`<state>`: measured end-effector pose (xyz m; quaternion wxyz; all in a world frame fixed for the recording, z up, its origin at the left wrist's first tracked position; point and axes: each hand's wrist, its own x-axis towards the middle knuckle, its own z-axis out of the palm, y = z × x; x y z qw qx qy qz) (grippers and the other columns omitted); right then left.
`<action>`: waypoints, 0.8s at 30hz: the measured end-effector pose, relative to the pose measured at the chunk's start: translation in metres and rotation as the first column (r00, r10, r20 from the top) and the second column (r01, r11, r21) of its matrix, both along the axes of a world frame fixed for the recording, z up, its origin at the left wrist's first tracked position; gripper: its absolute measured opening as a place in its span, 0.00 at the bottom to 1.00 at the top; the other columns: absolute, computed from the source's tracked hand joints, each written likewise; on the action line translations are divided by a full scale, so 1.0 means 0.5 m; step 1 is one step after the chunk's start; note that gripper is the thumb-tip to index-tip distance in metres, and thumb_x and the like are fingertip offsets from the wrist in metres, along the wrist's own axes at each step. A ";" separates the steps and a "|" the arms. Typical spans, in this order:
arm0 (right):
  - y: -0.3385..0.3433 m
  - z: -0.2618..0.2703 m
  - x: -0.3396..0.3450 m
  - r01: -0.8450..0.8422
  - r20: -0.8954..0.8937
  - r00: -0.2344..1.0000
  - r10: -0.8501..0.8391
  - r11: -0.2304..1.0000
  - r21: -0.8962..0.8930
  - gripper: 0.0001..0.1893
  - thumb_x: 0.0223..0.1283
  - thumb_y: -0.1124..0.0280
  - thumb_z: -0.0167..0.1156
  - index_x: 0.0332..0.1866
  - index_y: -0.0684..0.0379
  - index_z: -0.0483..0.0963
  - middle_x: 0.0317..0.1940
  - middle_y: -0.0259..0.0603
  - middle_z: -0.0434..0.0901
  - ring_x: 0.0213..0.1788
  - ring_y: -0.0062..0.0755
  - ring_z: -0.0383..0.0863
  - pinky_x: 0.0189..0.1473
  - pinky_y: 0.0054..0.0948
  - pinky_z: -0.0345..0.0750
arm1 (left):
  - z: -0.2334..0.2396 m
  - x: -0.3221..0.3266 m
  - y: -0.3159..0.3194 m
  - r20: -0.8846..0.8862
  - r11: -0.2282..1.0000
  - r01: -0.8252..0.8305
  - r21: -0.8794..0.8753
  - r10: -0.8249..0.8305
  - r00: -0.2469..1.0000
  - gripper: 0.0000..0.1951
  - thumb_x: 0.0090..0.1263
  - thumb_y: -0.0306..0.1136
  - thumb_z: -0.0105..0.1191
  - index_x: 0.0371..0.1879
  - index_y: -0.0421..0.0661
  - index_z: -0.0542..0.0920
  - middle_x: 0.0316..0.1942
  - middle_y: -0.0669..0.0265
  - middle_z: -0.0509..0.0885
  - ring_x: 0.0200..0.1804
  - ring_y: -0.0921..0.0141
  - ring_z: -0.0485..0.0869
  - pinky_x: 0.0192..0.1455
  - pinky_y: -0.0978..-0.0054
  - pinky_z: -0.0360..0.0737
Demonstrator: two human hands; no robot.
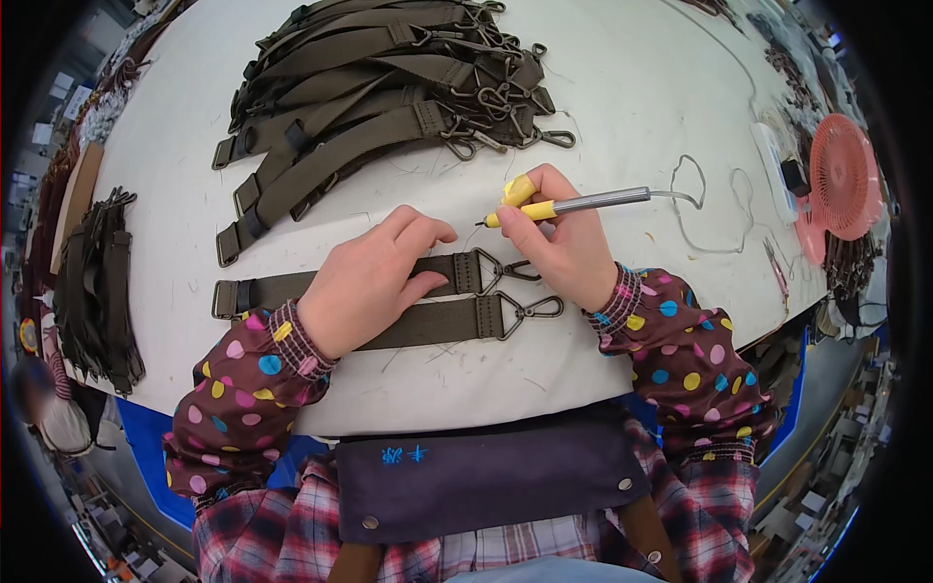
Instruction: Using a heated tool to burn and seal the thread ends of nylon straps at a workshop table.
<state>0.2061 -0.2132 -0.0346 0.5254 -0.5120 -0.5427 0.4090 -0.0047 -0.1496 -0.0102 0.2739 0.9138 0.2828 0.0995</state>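
Two olive-brown webbing straps lie side by side before me, the upper strap (pixel 280 288) and the lower strap (pixel 437 322). At their right ends are metal rings with swivel clasps, such as the lower clasp (pixel 543 306). My left hand (pixel 375 273) is over the straps, thumb and forefinger apart, with nothing seen between them; it covers the middle of both. In my right hand (pixel 565 244) is a corded pen-shaped tool (pixel 601 201) with a yellow-wrapped grip. Its dark tip sits just above the upper strap's stitched end, close to loose threads. Yellow tape (pixel 517 191) wraps my right forefinger.
A heap of similar straps (pixel 350 87) lies at the back, and a bundle of straps (pixel 98 291) at the left. The tool's cord (pixel 681 218) loops across the white table (pixel 619 87). A pink fan (pixel 840 177) and small pink-handled snips (pixel 776 270) are on the right.
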 end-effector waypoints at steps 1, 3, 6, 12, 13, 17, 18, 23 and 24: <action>-0.002 -0.001 -0.002 -0.002 0.002 1.000 0.002 1.000 -0.003 0.08 0.63 0.72 0.58 0.37 0.62 0.67 0.27 0.31 0.74 0.28 0.12 0.70 0.28 0.16 0.68 | -0.001 0.005 0.003 -0.015 0.999 0.037 -0.003 -0.037 0.999 0.12 0.62 0.32 0.60 0.43 0.50 0.74 0.42 0.68 0.75 0.38 0.64 0.80 0.37 0.69 0.78; -0.005 -0.004 -0.006 -0.020 -0.046 0.999 0.021 0.999 0.035 0.09 0.63 0.71 0.58 0.38 0.63 0.66 0.27 0.31 0.73 0.27 0.13 0.71 0.28 0.17 0.69 | 0.000 0.007 0.006 -0.024 0.999 0.049 -0.021 -0.050 0.998 0.12 0.61 0.32 0.60 0.42 0.50 0.75 0.41 0.67 0.74 0.39 0.65 0.80 0.38 0.69 0.78; -0.017 -0.006 -0.015 -0.063 -0.112 0.992 0.058 0.997 -0.041 0.09 0.63 0.71 0.58 0.37 0.62 0.66 0.27 0.31 0.73 0.27 0.13 0.70 0.28 0.17 0.69 | 0.000 0.004 0.010 -0.020 0.994 0.090 -0.065 -0.092 0.996 0.12 0.60 0.32 0.61 0.41 0.50 0.75 0.40 0.67 0.74 0.40 0.65 0.80 0.39 0.69 0.78; -0.033 -0.005 -0.023 -0.102 -0.064 0.993 0.100 0.994 -0.029 0.09 0.62 0.72 0.59 0.36 0.62 0.65 0.25 0.31 0.72 0.27 0.13 0.70 0.27 0.17 0.68 | -0.006 -0.002 0.011 -0.021 0.984 0.175 -0.025 -0.176 0.984 0.10 0.60 0.32 0.61 0.36 0.48 0.76 0.38 0.67 0.74 0.38 0.65 0.79 0.39 0.69 0.77; -0.033 -0.007 -0.021 -0.101 -0.063 0.993 0.099 0.994 -0.028 0.09 0.62 0.72 0.59 0.36 0.62 0.65 0.25 0.31 0.72 0.27 0.13 0.70 0.27 0.17 0.68 | -0.009 -0.002 0.012 0.021 0.982 0.147 -0.116 -0.146 0.989 0.09 0.60 0.30 0.61 0.36 0.48 0.75 0.37 0.66 0.74 0.36 0.66 0.79 0.38 0.70 0.77; -0.031 -0.013 -0.023 -0.157 0.075 0.984 0.159 0.987 -0.034 0.10 0.59 0.73 0.61 0.34 0.62 0.66 0.22 0.31 0.72 0.23 0.14 0.71 0.25 0.18 0.69 | -0.003 -0.011 0.020 0.109 0.900 0.091 -0.427 -0.048 0.993 0.06 0.65 0.26 0.57 0.34 0.43 0.73 0.37 0.65 0.76 0.34 0.73 0.78 0.37 0.76 0.77; -0.031 -0.012 -0.024 -0.165 0.079 0.982 0.169 0.984 -0.061 0.10 0.59 0.73 0.61 0.34 0.62 0.66 0.21 0.32 0.73 0.22 0.15 0.71 0.24 0.18 0.69 | -0.009 -0.015 0.020 0.110 0.900 0.090 -0.427 -0.047 0.993 0.06 0.65 0.26 0.57 0.34 0.43 0.73 0.37 0.65 0.76 0.34 0.73 0.78 0.37 0.76 0.77; -0.032 -0.012 -0.024 -0.168 0.114 0.978 0.174 0.984 -0.058 0.10 0.58 0.72 0.62 0.33 0.63 0.66 0.21 0.34 0.74 0.21 0.17 0.72 0.23 0.19 0.69 | -0.030 -0.020 0.017 0.253 0.744 0.083 -0.663 0.118 0.960 0.06 0.70 0.26 0.52 0.35 0.38 0.70 0.36 0.65 0.81 0.35 0.79 0.78 0.38 0.80 0.78; -0.032 -0.011 -0.024 -0.173 0.132 0.975 0.181 0.983 -0.065 0.10 0.58 0.72 0.62 0.33 0.63 0.66 0.21 0.34 0.74 0.21 0.18 0.72 0.23 0.19 0.70 | -0.030 -0.020 0.017 0.252 0.744 0.084 -0.663 0.117 0.961 0.06 0.70 0.26 0.52 0.35 0.38 0.70 0.36 0.65 0.81 0.35 0.79 0.78 0.38 0.80 0.78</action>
